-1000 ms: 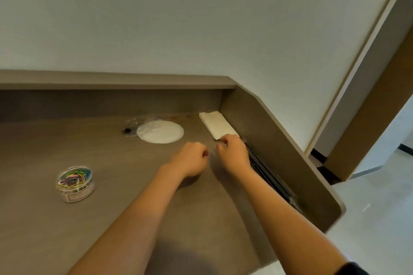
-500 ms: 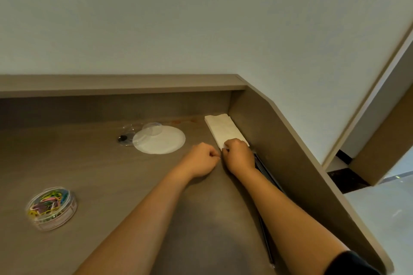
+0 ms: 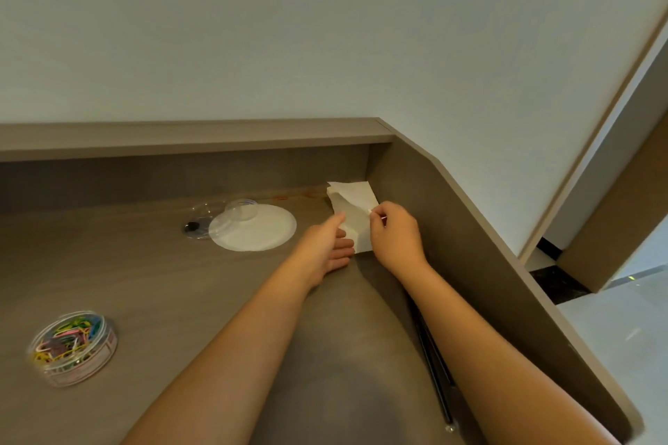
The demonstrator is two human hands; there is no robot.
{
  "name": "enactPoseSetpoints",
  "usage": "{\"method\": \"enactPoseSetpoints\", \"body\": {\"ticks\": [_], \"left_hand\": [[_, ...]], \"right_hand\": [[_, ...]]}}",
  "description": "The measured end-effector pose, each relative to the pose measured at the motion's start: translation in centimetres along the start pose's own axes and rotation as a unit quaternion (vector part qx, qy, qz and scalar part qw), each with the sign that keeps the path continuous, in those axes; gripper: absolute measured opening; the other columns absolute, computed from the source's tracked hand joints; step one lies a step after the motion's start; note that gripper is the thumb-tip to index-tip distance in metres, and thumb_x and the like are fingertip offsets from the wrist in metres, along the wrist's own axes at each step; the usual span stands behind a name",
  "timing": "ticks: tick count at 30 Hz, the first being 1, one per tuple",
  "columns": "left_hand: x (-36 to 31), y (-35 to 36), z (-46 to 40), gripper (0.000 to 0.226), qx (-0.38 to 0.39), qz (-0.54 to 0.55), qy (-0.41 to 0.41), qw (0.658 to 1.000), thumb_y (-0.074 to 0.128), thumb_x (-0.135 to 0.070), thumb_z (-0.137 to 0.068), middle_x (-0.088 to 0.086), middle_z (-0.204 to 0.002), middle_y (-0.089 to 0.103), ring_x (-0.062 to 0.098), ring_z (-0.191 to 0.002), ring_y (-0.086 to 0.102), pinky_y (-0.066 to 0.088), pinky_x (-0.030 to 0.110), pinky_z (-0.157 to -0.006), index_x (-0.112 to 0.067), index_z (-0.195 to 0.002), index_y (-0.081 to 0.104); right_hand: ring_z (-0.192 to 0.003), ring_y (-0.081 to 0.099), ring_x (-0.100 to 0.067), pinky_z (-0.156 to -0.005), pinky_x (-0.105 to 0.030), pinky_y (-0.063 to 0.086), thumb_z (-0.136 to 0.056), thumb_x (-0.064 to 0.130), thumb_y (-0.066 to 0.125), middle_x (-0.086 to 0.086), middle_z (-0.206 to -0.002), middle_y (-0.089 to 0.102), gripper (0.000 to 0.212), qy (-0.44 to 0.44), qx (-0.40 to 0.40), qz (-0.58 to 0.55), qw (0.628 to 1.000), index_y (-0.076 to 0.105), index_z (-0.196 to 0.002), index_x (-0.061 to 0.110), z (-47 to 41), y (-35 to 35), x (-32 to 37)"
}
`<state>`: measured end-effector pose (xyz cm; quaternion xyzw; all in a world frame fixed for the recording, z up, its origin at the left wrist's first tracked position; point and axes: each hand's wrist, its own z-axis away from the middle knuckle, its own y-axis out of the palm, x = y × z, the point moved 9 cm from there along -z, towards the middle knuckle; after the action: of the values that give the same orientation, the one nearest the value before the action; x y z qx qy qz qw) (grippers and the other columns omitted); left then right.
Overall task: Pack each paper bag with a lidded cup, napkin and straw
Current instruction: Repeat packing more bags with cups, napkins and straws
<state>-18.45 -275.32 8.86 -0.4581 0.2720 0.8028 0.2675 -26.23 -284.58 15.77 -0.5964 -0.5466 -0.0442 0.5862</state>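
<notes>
A stack of white napkins (image 3: 352,197) lies in the far right corner of the brown desk (image 3: 162,282). My right hand (image 3: 395,233) pinches the edge of the top napkin and lifts it off the stack. My left hand (image 3: 330,246) rests flat with fingers spread, under and beside the lifted napkin's near edge. Clear plastic lids (image 3: 240,209) sit by a white disc (image 3: 253,228) left of the napkins. Black straws (image 3: 433,361) lie along the right wall. No paper bag or cup is in view.
A round clear box of coloured paper clips (image 3: 72,347) stands at the near left. A raised ledge (image 3: 188,135) runs along the back and a slanted side panel (image 3: 488,246) closes the right. A small black grommet (image 3: 191,226) sits by the lids.
Both hands moved from fists at the napkin stack's near end. My right hand pinched and lifted the top napkin. My left hand opened flat.
</notes>
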Motion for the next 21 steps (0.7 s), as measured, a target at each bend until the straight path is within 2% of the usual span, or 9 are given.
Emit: {"method": "enactPoseSetpoints", "body": {"ticks": [2,4,6,7,10,12,14,18,21], "left_hand": [[0.4,1.3,0.3,0.072,0.068,0.124,-0.046,0.989,0.052,-0.051,-0.09,0.022,-0.134,0.051,0.032,-0.116,0.055,0.049,0.039,-0.085,0.0,-0.139,0.036],[0.3,1.5,0.6,0.059,0.074,0.195,-0.053,0.976,0.056,-0.042,-0.091,0.019,-0.125,0.058,0.032,-0.105,0.06,0.052,0.042,-0.075,-0.01,-0.138,0.041],[0.4,0.5,0.5,0.044,0.016,0.15,-0.038,0.988,0.055,-0.021,-0.094,0.015,-0.117,0.059,0.032,-0.103,0.059,0.051,0.047,-0.078,-0.01,-0.134,0.044],[0.5,-0.1,0.4,0.041,-0.018,0.106,-0.03,0.994,0.053,-0.012,-0.094,0.015,-0.118,0.057,0.033,-0.106,0.057,0.051,0.048,-0.08,-0.009,-0.134,0.043],[0.1,-0.8,0.7,0.039,-0.049,0.048,0.002,0.998,0.048,-0.002,-0.094,0.013,-0.122,0.055,0.033,-0.108,0.055,0.048,0.047,-0.082,-0.011,-0.132,0.043],[-0.3,-0.6,1.3,0.036,-0.023,0.039,0.027,0.999,0.048,0.0,-0.094,0.01,-0.11,0.06,0.029,-0.099,0.057,0.048,0.044,-0.084,-0.011,-0.128,0.048],[-0.4,-0.5,1.8,0.031,0.007,0.026,0.036,0.999,0.048,0.0,-0.094,0.005,-0.098,0.06,0.025,-0.091,0.058,0.049,0.044,-0.084,-0.013,-0.122,0.05],[-0.6,-1.4,2.5,0.025,0.005,-0.036,0.045,0.998,0.055,-0.008,-0.093,0.006,-0.104,0.062,0.021,-0.089,0.059,0.05,0.04,-0.083,-0.013,-0.117,0.051],[-1.7,-3.4,2.7,0.043,-0.098,-0.059,0.112,0.987,0.059,-0.016,-0.091,0.008,-0.129,0.054,0.023,-0.11,0.055,0.046,0.033,-0.088,-0.01,-0.132,0.047]], "right_hand": [[-0.075,0.053,-0.009,-0.062,-0.018,0.043,-0.096,0.015,0.047,0.001,-0.085,0.057,0.014,-0.016,0.045,-0.004,0.999,0.058,-0.089,0.013,1.7,-0.2,1.4],[-0.079,0.055,-0.011,-0.064,-0.018,0.044,-0.095,0.017,0.05,0.001,-0.087,0.059,0.014,-0.05,0.122,0.022,0.991,0.062,-0.09,0.013,3.6,0.6,2.4],[-0.086,0.056,-0.012,-0.067,-0.017,0.043,-0.092,0.021,0.055,0.0,-0.095,0.061,0.013,-0.068,0.145,0.015,0.987,0.065,-0.09,0.014,4.4,1.0,2.6],[-0.089,0.056,-0.011,-0.069,-0.018,0.044,-0.091,0.024,0.056,0.0,-0.098,0.061,0.014,-0.048,0.113,-0.018,0.992,0.066,-0.092,0.014,4.0,0.4,2.1],[-0.102,0.054,-0.014,-0.075,-0.021,0.043,-0.092,0.032,0.057,-0.004,-0.118,0.057,0.037,0.104,0.029,-0.124,0.986,0.056,-0.123,0.011,2.3,-1.0,-1.3],[-0.108,0.055,-0.021,-0.083,-0.028,0.045,-0.091,0.036,0.057,-0.007,-0.121,0.057,0.047,0.215,0.089,-0.163,0.959,0.049,-0.129,0.009,2.4,0.6,-3.1],[-0.098,0.061,-0.023,-0.081,-0.032,0.052,-0.091,0.032,0.059,-0.009,-0.111,0.063,0.038,0.285,0.137,-0.227,0.921,0.055,-0.118,0.006,3.2,2.0,-3.8],[-0.09,0.065,-0.023,-0.07,-0.029,0.055,-0.091,0.015,0.059,-0.011,-0.099,0.067,0.016,0.288,0.123,-0.299,0.901,0.061,-0.104,0.005,3.3,1.9,-3.3],[-0.084,0.06,-0.02,-0.066,-0.026,0.048,-0.093,0.015,0.054,-0.006,-0.089,0.062,0.013,0.228,0.04,-0.258,0.938,0.06,-0.095,0.003,2.5,-0.2,-2.4]]}}
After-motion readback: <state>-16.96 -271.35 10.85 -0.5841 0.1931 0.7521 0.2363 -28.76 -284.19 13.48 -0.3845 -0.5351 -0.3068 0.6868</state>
